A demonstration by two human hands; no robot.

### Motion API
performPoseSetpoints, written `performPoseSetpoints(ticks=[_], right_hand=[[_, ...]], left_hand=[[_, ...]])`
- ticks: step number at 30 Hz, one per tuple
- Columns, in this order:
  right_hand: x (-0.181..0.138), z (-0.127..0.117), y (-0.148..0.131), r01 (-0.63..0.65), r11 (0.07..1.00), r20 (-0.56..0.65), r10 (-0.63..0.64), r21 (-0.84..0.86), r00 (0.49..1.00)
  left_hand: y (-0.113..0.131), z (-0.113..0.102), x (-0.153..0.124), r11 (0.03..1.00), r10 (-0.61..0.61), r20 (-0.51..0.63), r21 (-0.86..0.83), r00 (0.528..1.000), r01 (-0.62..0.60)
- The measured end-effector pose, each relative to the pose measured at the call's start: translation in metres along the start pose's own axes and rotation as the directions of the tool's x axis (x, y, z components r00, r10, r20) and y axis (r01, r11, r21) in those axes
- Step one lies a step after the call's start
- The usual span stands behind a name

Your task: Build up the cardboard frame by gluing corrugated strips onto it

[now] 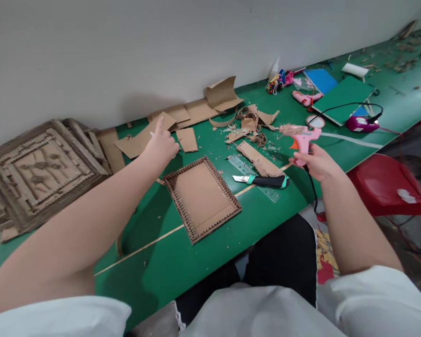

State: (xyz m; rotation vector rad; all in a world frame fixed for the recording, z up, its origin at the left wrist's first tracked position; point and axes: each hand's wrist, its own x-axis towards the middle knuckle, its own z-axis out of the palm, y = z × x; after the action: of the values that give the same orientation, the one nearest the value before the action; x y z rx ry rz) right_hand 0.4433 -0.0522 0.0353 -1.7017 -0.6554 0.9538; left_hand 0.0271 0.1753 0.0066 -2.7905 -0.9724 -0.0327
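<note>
My right hand [315, 161] is closed round the handle of a pink glue gun [303, 138], held above the green table's [203, 262] front edge with its nozzle pointing left. My left hand [161, 142] reaches out over the table towards flat cardboard scraps [187, 139], fingers curled in a pinch with one finger raised; something small and pale shows at its fingers, too small to name. A rectangular cardboard frame [201, 199] with corrugated edging lies between my hands. A green-handled utility knife [263, 180] rests on a clear ruler [247, 168] just left of the glue gun.
A large layered cardboard relief panel [38, 168] lies at far left. Cardboard offcuts [224, 93] lean on the wall. Another pink glue gun [305, 98], green and blue sheets [344, 93], a purple device [359, 124] sit at the right. A red chair [382, 182] stands beside me.
</note>
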Motion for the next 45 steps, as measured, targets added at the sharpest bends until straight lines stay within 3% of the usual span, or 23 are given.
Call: performPoseSetpoints(ticks=[4, 12, 18, 22, 25, 28, 30, 32, 33, 37, 40, 45], right_hand=[[-0.007, 0.012, -0.002, 0.034, 0.999, 0.052, -0.035, 0.023, 0.998], [-0.024, 0.034, -0.015, 0.068, 0.992, 0.133, -0.053, -0.108, 0.99], [-0.033, 0.048, -0.022, 0.119, 0.982, 0.281, -0.074, -0.148, 0.957], [-0.039, 0.06, -0.028, 0.109, 0.971, 0.303, -0.041, -0.211, 0.952], [-0.046, 0.07, -0.033, 0.109, 0.962, 0.303, -0.028, -0.252, 0.953], [-0.056, 0.083, -0.04, 0.13, 0.938, 0.369, -0.003, -0.321, 0.93], [-0.064, 0.095, -0.045, 0.144, 0.909, 0.419, 0.036, -0.391, 0.907], [-0.07, 0.112, -0.05, 0.175, 0.878, 0.471, 0.064, -0.446, 0.88], [-0.072, 0.121, -0.051, 0.203, 0.865, 0.507, 0.068, -0.459, 0.859], [-0.073, 0.16, -0.048, 0.3, 0.802, 0.586, 0.077, -0.518, 0.807], [-0.07, 0.185, -0.041, 0.339, 0.747, 0.606, 0.106, -0.572, 0.789], [-0.071, 0.211, -0.034, 0.381, 0.701, 0.657, 0.165, -0.603, 0.736]], left_hand=[[0.002, -0.004, -0.005, 0.981, 0.075, 0.046, 0.178, 0.996, -0.082], [0.009, -0.01, -0.014, 0.903, 0.202, -0.006, 0.388, 0.979, -0.184], [0.012, 0.001, -0.015, 0.985, 0.154, -0.139, 0.099, 0.978, -0.141], [0.018, -0.018, -0.016, 0.993, 0.092, -0.143, -0.062, 0.985, -0.101], [0.033, -0.05, -0.045, 0.996, 0.045, -0.176, -0.074, 0.983, -0.059], [0.068, -0.07, -0.102, 0.986, -0.112, -0.315, -0.156, 0.942, 0.065], [0.098, -0.064, -0.141, 0.936, -0.308, -0.382, -0.286, 0.871, 0.205], [0.125, -0.045, -0.171, 0.84, -0.498, -0.409, -0.445, 0.765, 0.309], [0.135, -0.034, -0.181, 0.81, -0.534, -0.382, -0.488, 0.754, 0.326], [0.15, -0.004, -0.19, 0.764, -0.564, -0.341, -0.561, 0.752, 0.319], [0.146, -0.004, -0.187, 0.782, -0.544, -0.386, -0.556, 0.745, 0.283], [0.142, -0.008, -0.19, 0.846, -0.44, -0.419, -0.49, 0.794, 0.211]])
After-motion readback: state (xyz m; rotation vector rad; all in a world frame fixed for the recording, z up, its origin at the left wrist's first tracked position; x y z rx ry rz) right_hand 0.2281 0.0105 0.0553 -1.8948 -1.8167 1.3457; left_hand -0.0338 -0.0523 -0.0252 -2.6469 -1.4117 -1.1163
